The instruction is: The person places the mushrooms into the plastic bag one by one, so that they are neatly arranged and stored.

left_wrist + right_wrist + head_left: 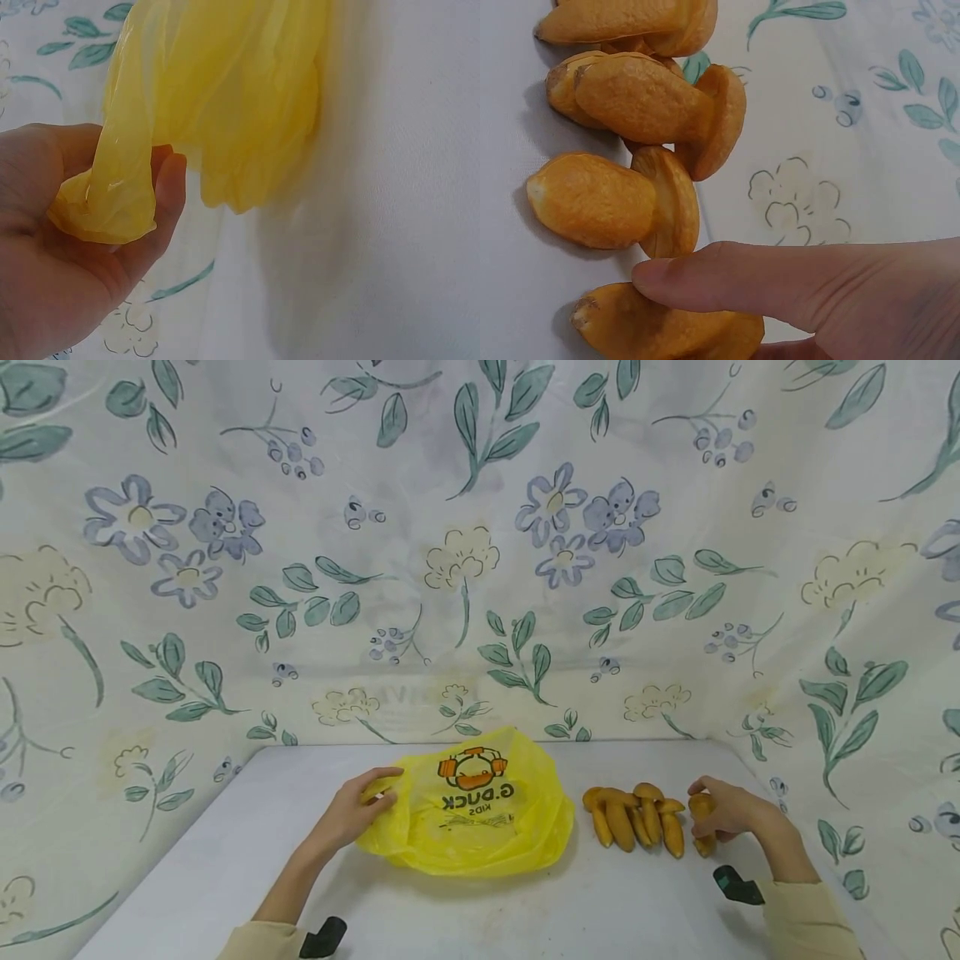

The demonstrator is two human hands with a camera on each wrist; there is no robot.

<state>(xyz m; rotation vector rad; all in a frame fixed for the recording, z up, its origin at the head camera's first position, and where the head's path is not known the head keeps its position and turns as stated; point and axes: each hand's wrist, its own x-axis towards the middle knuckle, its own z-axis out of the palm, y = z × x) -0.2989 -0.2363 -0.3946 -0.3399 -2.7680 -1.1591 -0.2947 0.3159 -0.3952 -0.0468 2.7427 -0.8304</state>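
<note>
One orange-brown mushroom (pixel 660 326) was gripped in right hand (pixel 733 810), other mushrooms (pixel 619 823) beside it, left hand (pixel 354 810) held yellow G.DUCK bag (pixel 476 839)

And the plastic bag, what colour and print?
The plastic bag is yellow, with an orange-and-black print; it shows best in the head view.

The plastic bag (pixel 480 835) is yellow with a black-and-orange print (pixel 474 782), the mushrooms (pixel 619 827) orange-brown, the sleeves (pixel 810 922) beige, the tabletop (pixel 480 927) apparently white, and the off-white cloth (pixel 405 485) patterned with blue-violet flowers and green leaves.
</note>
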